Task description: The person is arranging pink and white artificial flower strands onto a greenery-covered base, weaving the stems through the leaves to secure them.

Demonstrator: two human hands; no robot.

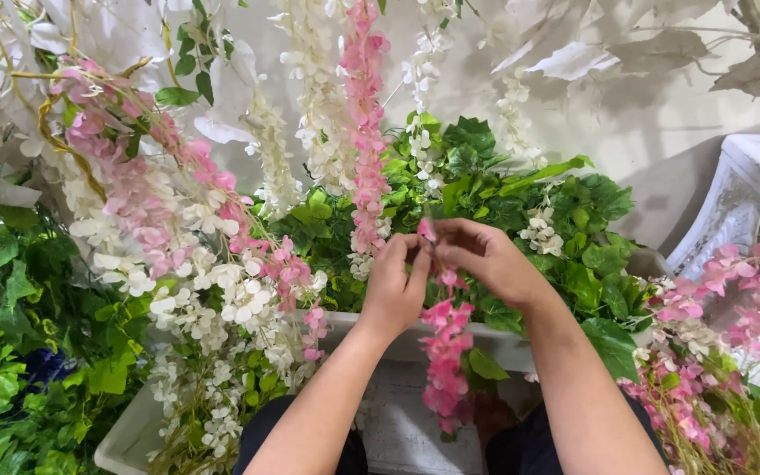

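Pink flower strand (447,352) pinched by both hands, left (395,286) & right (483,257), above white trough rim (503,339), blooms crowding all sides.

Both hands, left hand (393,286) beside right hand (485,259), pinch a hanging flower strand (446,356) before the trough planter (503,343), leafy foliage (521,198) behind it, more strands (178,229) to its left.
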